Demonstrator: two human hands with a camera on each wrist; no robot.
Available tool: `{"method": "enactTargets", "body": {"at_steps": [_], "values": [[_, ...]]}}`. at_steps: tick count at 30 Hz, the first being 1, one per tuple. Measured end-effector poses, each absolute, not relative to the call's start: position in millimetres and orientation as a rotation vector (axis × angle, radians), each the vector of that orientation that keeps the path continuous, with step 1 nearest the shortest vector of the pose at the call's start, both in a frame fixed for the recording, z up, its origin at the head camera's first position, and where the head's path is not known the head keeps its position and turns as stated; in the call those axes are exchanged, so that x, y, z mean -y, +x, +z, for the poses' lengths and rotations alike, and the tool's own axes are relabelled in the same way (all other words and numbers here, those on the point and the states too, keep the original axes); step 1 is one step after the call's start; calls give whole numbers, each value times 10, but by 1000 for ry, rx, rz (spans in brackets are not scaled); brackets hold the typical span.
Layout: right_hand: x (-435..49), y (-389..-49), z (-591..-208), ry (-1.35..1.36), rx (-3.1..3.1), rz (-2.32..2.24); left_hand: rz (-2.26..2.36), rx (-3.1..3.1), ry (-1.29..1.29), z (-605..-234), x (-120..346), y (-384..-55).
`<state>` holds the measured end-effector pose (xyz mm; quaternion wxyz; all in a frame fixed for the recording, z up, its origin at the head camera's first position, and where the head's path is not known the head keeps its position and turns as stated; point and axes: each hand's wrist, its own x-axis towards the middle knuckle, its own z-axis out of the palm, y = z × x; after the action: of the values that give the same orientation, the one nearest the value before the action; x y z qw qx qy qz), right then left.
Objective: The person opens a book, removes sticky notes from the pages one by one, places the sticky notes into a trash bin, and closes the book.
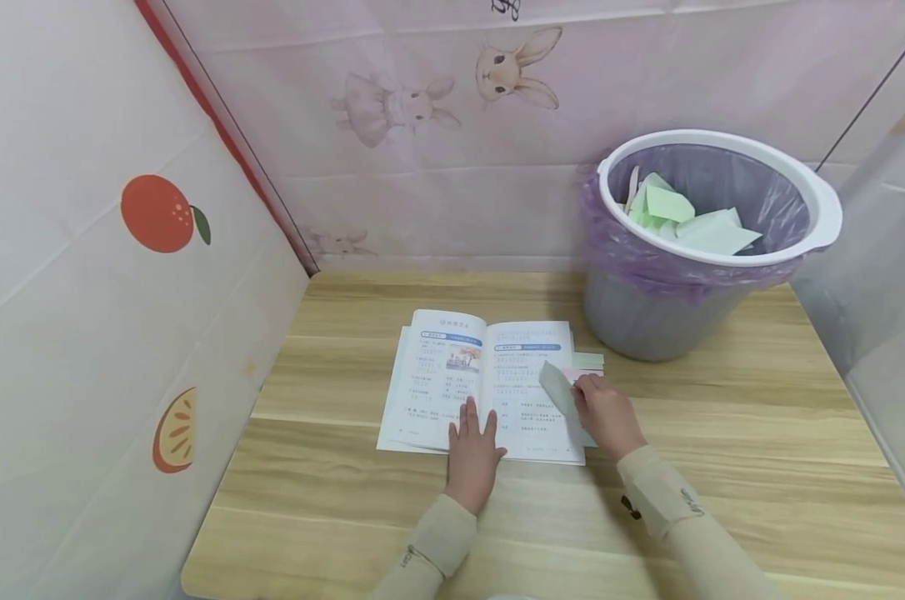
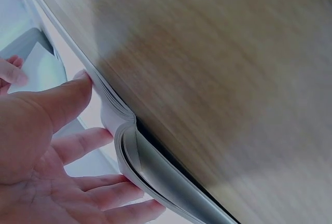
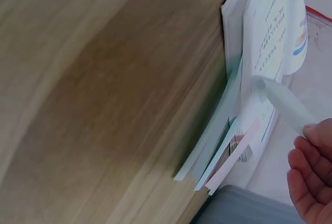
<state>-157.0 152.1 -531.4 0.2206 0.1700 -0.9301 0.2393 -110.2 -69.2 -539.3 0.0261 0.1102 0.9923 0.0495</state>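
Peeling seems underway: sticky note is pinched by right hand, workbook pressed by spread left hand; gentle pulling is needed.

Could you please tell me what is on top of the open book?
On the open book, the left grip rests across the lower middle, and the right grip pinches a pale green slip over the right page. Whatever lies directly beneath them is covered.
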Motion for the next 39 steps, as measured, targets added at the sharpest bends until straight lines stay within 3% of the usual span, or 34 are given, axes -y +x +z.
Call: {"method": "enactTargets", "body": {"at_steps": [21,31,39], "values": [[-1771,-1444,-4966,461,2367,674,217,-3051,319,-5448,683,-1094],[-1898,-1476,-4113,493,2011,695,204,-3054,321,-5445,697,-1100],[-1938,-1640,-3410,214,1704,626,197,-3049,313,-5458,697,-1111]]}}
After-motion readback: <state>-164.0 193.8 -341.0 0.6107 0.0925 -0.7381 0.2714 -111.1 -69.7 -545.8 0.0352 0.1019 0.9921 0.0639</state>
